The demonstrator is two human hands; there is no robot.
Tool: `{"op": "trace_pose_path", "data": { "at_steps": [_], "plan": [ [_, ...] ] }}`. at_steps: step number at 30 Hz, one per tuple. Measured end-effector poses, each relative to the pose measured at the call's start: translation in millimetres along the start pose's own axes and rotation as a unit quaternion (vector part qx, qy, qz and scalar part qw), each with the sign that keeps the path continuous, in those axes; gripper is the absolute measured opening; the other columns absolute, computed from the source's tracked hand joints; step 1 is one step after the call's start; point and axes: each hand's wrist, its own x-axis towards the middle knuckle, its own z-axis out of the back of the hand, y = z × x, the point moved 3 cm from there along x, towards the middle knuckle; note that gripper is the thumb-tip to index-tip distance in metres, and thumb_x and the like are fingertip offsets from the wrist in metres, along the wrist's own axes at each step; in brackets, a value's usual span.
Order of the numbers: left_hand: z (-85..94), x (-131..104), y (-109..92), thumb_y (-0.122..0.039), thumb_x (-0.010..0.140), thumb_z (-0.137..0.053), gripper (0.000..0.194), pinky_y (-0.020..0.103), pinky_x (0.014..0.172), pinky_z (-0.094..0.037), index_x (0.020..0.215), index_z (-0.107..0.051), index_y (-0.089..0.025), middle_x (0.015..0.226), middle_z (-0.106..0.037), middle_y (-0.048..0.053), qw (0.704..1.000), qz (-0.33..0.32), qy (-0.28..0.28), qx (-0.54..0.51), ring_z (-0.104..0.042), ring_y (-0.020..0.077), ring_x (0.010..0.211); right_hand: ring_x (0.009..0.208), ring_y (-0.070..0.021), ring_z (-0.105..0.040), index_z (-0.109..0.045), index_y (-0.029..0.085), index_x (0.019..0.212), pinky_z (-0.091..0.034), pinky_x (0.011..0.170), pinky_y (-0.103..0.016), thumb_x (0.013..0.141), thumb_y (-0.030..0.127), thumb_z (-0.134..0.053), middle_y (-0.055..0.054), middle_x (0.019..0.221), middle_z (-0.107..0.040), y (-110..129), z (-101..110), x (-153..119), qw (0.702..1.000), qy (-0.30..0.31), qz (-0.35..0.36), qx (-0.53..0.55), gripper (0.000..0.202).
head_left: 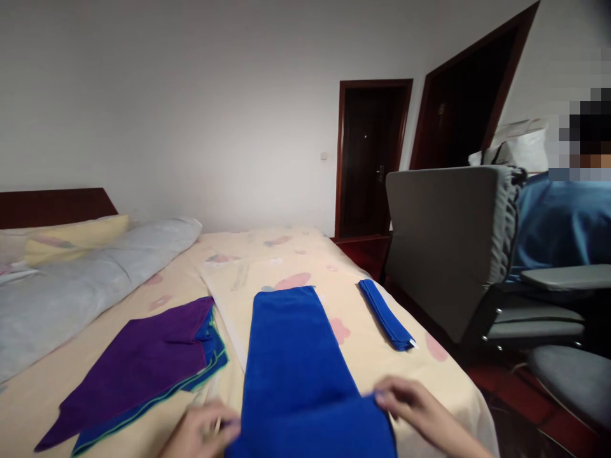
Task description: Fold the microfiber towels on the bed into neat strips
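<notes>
A long blue cloth (296,343) lies lengthwise on the bed, its near end lifted and folded over toward the far end. My left hand (203,429) pinches the left corner of the raised edge and is slightly blurred. At the opposite corner, my right hand (405,401) grips the same edge between thumb and fingers. Beyond my right hand rests a narrow folded blue cloth (386,315) with a small white tag. To the left is a purple cloth (138,356) on top of blue cloths with green edging (205,369).
The bed (248,254) has a cream sheet with pink flower prints. A rolled grey quilt (109,280) and a yellow pillow (76,238) lie at its left. On the right, a person in a blue top (563,216) sits in a grey chair (439,242) beside the bed's edge.
</notes>
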Motion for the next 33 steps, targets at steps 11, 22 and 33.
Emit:
{"op": "trace_pose_path", "data": {
  "at_steps": [11, 22, 33],
  "plan": [
    [58.3, 353, 85, -0.037, 0.092, -0.060, 0.027, 0.042, 0.086, -0.053, 0.103, -0.065, -0.013, 0.104, -0.068, 0.006, 0.989, 0.104, -0.092, 0.045, -0.065, 0.0217, 0.096, 0.079, -0.0175, -0.065, -0.067, 0.013, 0.082, -0.051, 0.076, -0.031, 0.089, 0.039, -0.064, -0.004, 0.082, -0.069, -42, 15, 371, 0.978, -0.110, -0.061, -0.164, 0.027],
    [43.2, 419, 158, -0.037, 0.092, -0.061, 0.025, 0.032, 0.069, -0.056, 0.101, -0.064, -0.013, 0.095, -0.067, 0.003, 0.981, 0.181, -0.005, 0.070, -0.065, 0.0158, 0.078, 0.059, -0.0137, -0.063, -0.068, 0.012, 0.075, -0.050, 0.061, -0.026, 0.085, 0.032, -0.071, 0.000, 0.062, -0.066, -115, 21, 441, 0.961, -0.057, -0.167, -0.213, 0.022],
    [88.5, 367, 88, -0.056, 0.061, -0.079, 0.044, 0.025, 0.059, -0.043, 0.052, -0.063, -0.016, 0.046, -0.055, -0.006, 0.989, 0.068, -0.133, -0.020, -0.063, 0.0176, 0.062, 0.059, -0.0150, -0.058, -0.066, 0.014, 0.057, -0.043, 0.059, -0.025, 0.061, 0.041, -0.083, -0.001, 0.055, -0.062, -48, 21, 393, 0.994, -0.096, -0.014, -0.050, 0.031]
  ]
}}
